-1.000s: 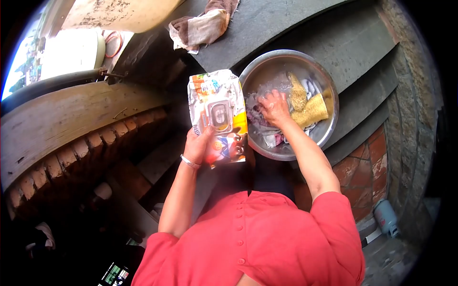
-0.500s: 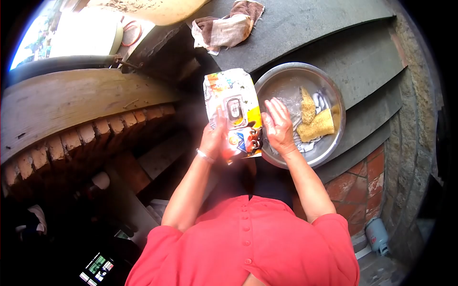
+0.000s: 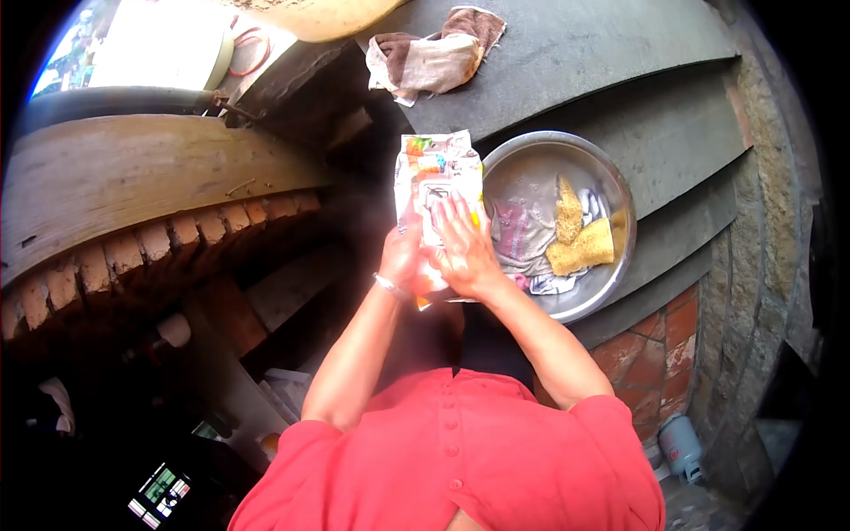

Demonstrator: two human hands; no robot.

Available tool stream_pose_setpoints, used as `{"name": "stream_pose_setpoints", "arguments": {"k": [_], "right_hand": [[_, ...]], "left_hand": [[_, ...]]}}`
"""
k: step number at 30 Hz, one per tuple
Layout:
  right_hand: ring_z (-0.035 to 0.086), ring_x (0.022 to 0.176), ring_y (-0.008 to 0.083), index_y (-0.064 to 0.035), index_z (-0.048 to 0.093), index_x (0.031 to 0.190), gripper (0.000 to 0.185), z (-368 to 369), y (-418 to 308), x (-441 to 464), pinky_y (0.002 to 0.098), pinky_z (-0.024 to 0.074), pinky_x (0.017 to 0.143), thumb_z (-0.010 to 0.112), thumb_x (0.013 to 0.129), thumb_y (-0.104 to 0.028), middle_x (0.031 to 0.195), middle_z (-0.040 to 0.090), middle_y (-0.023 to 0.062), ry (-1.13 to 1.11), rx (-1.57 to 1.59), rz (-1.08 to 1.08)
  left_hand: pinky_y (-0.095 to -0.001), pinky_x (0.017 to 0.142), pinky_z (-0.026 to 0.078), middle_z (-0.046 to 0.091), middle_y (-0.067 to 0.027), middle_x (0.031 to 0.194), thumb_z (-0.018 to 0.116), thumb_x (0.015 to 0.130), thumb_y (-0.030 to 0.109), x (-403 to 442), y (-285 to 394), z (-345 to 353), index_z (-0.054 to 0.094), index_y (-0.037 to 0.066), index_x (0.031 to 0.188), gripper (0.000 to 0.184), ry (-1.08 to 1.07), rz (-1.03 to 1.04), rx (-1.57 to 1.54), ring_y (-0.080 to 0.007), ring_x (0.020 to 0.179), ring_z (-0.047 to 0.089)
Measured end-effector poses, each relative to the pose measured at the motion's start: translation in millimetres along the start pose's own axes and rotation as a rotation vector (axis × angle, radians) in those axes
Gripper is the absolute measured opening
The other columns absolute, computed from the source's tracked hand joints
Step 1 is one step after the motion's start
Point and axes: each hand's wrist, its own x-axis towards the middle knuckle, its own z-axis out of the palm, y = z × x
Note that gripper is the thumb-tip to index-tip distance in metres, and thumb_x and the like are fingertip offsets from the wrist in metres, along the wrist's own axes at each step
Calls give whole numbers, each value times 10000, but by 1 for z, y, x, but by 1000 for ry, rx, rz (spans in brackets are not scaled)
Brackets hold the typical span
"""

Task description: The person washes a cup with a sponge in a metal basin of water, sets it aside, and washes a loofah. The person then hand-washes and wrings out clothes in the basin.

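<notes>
Although its far side is hidden, the packet (image 3: 434, 164) is gripped by the left hand (image 3: 401, 257) just beside the basin (image 3: 625, 190); the right hand (image 3: 469, 257), fingers extended, lies flat across its front, masking much print.

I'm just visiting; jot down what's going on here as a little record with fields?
Left hand: holds the printed package by its left side
Right hand: fingers extended across the package's front
Package: held up beside the basin
Basin: metal, round; contains wet-looking cloth and two yellow pieces
Grey slab: a brown-and-white towel lies crumpled on it
</notes>
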Motion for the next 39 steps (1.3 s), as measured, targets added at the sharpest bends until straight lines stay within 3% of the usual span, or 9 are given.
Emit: {"name": "stream_pose_setpoints", "arguments": {"k": [11, 15, 18, 21, 25, 31, 35, 36, 39], "right_hand": [[404, 1314, 309, -13, 567, 1235, 478, -13, 19, 49, 552, 224, 1062, 584, 870, -321, 1282, 559, 158, 108, -24, -50], [410, 1315, 303, -51, 607, 1197, 407, -17, -6, 48, 498, 265, 1067, 574, 885, -311, 1256, 579, 143, -71, 85, -297], [409, 1316, 284, -69, 627, 1174, 388, -17, 16, 68, 508, 228, 1089, 540, 903, -335, 1247, 594, 113, -39, -109, -164], [420, 1304, 270, -77, 632, 1167, 399, -20, 29, 81, 510, 226, 1083, 539, 902, -360, 1235, 602, 101, 132, -204, -64], [407, 1313, 256, -100, 604, 1213, 431, -9, 12, 46, 527, 231, 1082, 560, 889, -381, 1257, 583, 97, -173, 111, -287], [425, 1292, 258, -63, 573, 1248, 455, -36, 70, 77, 478, 299, 1038, 607, 864, -303, 1272, 561, 142, 227, -288, 49], [573, 1117, 276, 4, 516, 1287, 515, -40, 55, 74, 411, 458, 906, 671, 827, -167, 1180, 594, 215, 366, 379, 360], [621, 976, 236, 36, 465, 1318, 556, -26, 65, 72, 364, 517, 798, 680, 826, -111, 1123, 617, 183, 522, 625, 435], [625, 915, 194, 41, 462, 1286, 502, -17, 61, 46, 312, 524, 773, 657, 848, -108, 1066, 617, 138, 393, 1520, 677]], "left_hand": [[-322, 830, 522, 641, -105, 1072, 523, 969, 281, 2, 2, -5, 541, -15, 1189, 370, -23, 5, 91, -180, 910, 642], [-271, 792, 506, 656, -58, 1003, 519, 974, 242, 7, -2, -15, 583, 14, 1126, 281, -122, 510, 717, -117, 883, 616], [-255, 743, 499, 650, -34, 958, 530, 970, 244, 0, 5, -7, 599, 0, 1086, 279, -108, 102, 369, -99, 838, 603], [-249, 704, 488, 637, -16, 894, 529, 972, 248, -7, 7, 3, 618, -8, 1029, 277, -71, 112, 302, -82, 777, 580], [-245, 688, 487, 641, -14, 885, 535, 970, 244, -9, 9, 0, 625, -15, 1009, 277, -60, 115, 360, -76, 768, 578], [-245, 718, 499, 659, -30, 933, 550, 965, 248, -14, 18, -9, 617, -34, 1068, 308, -132, 105, 305, -84, 807, 598], [-256, 784, 496, 663, -39, 1011, 540, 964, 185, -16, 34, -2, 596, -38, 1165, 305, -200, 101, 307, -88, 866, 599], [-255, 782, 497, 664, -41, 1008, 542, 964, 188, -13, 32, -2, 599, -37, 1161, 305, -181, 121, 291, -89, 866, 600], [-253, 775, 499, 665, -43, 999, 546, 963, 197, -1, 31, 3, 606, -33, 1149, 302, -120, 196, 221, -91, 865, 601]]}}
